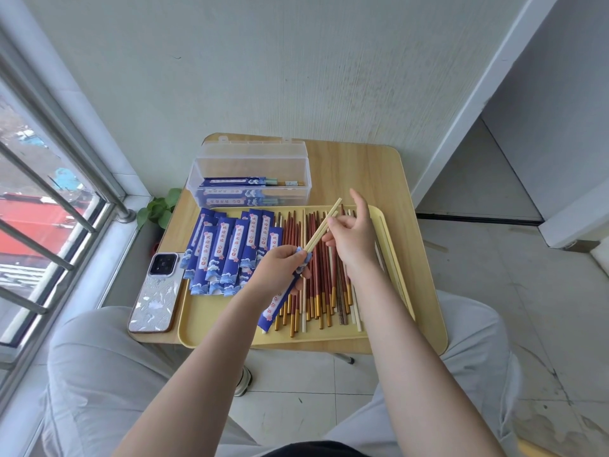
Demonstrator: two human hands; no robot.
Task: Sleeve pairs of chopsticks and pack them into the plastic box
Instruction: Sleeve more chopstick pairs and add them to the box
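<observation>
**Pale pair half-sleeved over the tray**

The left hand (282, 262) grips the mouth of a blue printed paper sleeve (276, 305) above the yellow plastic tray (428, 324). The right hand (351, 237) pinches the pale wooden chopsticks (321, 225), index finger raised. Their long axis slants from near-left to far-right. Next, likely: push them deeper, then into the clear plastic box (250, 179) behind the tray

Plastic box (250, 179) stands lid-open at the far bench (356, 173) edge, top unobstructed. Bare bench strip to its right. Tray (217, 328) interior crowded: blue sleeves (227, 252) left, loose chopsticks (321, 278) centre; near-left corner bare. Phone (156, 291) lies just beside the tray's left rim.
</observation>
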